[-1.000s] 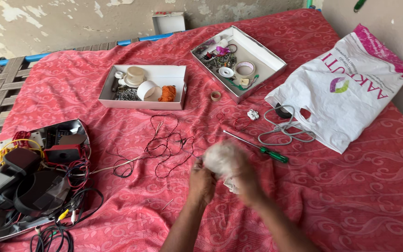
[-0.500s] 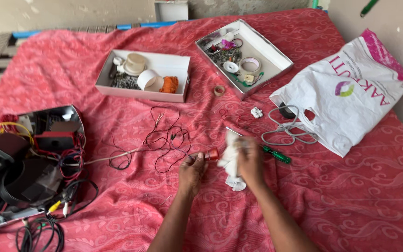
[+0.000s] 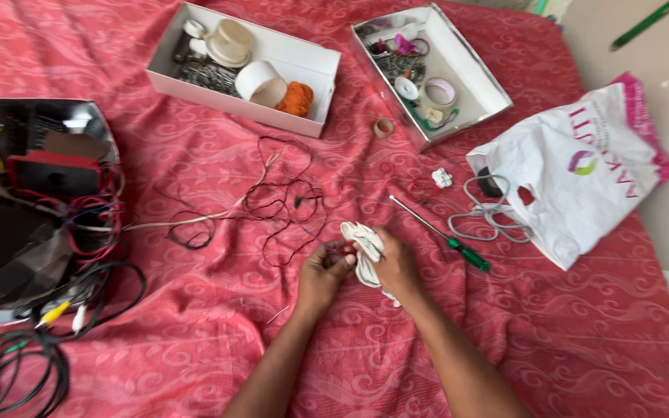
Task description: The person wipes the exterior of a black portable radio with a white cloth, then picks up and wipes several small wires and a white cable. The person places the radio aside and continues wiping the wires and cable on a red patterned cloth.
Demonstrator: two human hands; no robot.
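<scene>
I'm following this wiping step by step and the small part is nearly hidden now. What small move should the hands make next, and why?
Probably turn the small red part a little in the left hand so the white cloth in the right hand meets a fresh side. Both hands press together around it, with the cloth bunched over the part and only a red sliver showing.

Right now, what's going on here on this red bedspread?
A person sits over a red bedspread with both hands together. The right hand holds a white cloth against a small red part that the left hand grips; the part is mostly hidden. A tangle of thin wires lies just beyond the hands, a green-handled screwdriver to the right. Two open boxes of small parts sit farther back, a white bag at right, electronics and cables at left.
</scene>
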